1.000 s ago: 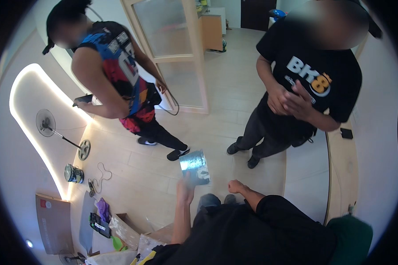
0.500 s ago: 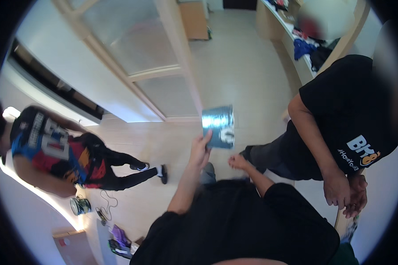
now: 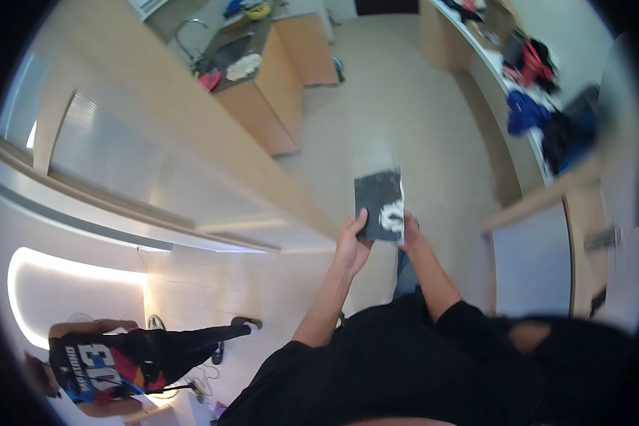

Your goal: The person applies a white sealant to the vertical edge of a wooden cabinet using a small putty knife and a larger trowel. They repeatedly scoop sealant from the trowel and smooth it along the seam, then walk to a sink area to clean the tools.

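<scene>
A flat dark rectangular plate (image 3: 376, 190) with a patch of white paste on its lower right is held out in front of me. My left hand (image 3: 353, 247) is closed on its lower left corner, the thumb lying on top and the fingers underneath. At the lower right edge, my right hand (image 3: 410, 233) grips the plate too, its fingers partly hidden behind it. The white paste (image 3: 391, 216) lies close to the right hand.
A wooden-framed panel door (image 3: 192, 170) stands to my left. Beyond it are wooden cabinets (image 3: 277, 92) with a sink. A shelf along the right carries clothes and bags (image 3: 529, 113). Another person (image 3: 121, 362) in a colourful jersey is at the lower left.
My right hand has come up from beside me to the plate's right edge. The plate has tilted, losing its bright glare. My view has moved past the door, and the person on the right has mostly left it.
</scene>
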The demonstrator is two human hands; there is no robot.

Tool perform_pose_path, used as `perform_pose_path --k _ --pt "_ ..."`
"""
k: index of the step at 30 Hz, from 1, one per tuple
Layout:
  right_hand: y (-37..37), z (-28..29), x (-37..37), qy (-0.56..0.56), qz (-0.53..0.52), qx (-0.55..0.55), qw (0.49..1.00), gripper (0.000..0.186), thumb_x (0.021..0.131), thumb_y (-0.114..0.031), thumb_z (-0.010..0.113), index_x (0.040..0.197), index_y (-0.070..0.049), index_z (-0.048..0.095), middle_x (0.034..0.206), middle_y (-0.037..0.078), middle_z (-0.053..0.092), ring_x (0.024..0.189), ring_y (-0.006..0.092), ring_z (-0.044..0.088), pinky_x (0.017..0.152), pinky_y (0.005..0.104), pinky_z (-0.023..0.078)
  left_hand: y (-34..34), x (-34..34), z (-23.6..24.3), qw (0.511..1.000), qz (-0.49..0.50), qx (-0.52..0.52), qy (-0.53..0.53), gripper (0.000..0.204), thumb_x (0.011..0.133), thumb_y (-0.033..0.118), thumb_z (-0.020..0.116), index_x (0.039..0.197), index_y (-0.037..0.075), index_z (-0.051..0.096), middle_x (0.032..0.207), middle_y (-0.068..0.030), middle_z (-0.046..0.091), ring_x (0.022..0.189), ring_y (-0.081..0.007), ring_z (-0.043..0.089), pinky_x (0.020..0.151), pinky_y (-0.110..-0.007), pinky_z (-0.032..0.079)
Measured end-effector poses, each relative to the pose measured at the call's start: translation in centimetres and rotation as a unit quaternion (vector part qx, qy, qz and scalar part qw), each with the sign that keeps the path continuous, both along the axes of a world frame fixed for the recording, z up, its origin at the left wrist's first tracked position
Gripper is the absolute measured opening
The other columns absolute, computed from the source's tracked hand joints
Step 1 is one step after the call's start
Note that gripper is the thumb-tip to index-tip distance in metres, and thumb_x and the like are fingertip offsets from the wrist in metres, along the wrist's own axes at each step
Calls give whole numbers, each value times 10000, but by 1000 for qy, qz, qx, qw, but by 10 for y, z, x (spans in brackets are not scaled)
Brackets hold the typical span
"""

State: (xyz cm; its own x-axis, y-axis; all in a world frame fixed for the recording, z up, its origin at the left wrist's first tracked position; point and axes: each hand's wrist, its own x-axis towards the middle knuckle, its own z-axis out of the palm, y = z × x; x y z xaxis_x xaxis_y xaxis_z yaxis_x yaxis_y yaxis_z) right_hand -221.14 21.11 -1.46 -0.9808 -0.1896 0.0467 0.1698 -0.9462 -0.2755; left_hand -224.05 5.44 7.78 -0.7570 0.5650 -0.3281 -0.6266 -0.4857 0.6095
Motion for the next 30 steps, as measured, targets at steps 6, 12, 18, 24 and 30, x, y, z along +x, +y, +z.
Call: perform_pose_path --k 6,12,18,24,30 --pt "86 -8 -169 -55 87 72 992 509 951 -308 620 1347 6 562 1285 142 657 1160 259 655 1052 429 506 83 -136 -19 990 107 36 -89 374 1050 275 540 1283 -15 576 1262 -98 649 1171 -189 611 1025 -370 475" --pt "171 -12 -350 -24 187 83 979 503 967 -337 633 1350 -19 562 1299 139 651 1166 274 653 1021 450 535 168 -289 -28 983 179 38 -27 354 1054 273 534 1269 -5 582 1216 -94 662 1137 -199 627 1018 -386 480" --pt "163 -17 -502 0 239 59 969 523 980 -391 626 1349 -26 564 1299 139 650 1168 271 650 1029 435 527 162 -425 -31 973 215 70 -34 338 1050 267 541 1266 11 589 1207 -85 670 1127 -205 630 1003 -390 484" --pt "187 -12 -683 -49 158 169 972 424 1001 -296 545 1309 -9 589 1252 145 673 1110 258 675 980 409 553 183 -617 -28 974 187 128 -26 317 1036 255 573 1248 23 608 1211 -75 672 1112 -184 634 1006 -364 477" --pt "181 35 -853 43 200 -17 979 389 983 -244 534 1267 14 593 1179 167 696 1034 279 702 925 413 579 174 -772 -3 970 155 178 -57 320 1032 231 574 1276 25 590 1212 -59 674 1121 -181 642 1000 -369 507"
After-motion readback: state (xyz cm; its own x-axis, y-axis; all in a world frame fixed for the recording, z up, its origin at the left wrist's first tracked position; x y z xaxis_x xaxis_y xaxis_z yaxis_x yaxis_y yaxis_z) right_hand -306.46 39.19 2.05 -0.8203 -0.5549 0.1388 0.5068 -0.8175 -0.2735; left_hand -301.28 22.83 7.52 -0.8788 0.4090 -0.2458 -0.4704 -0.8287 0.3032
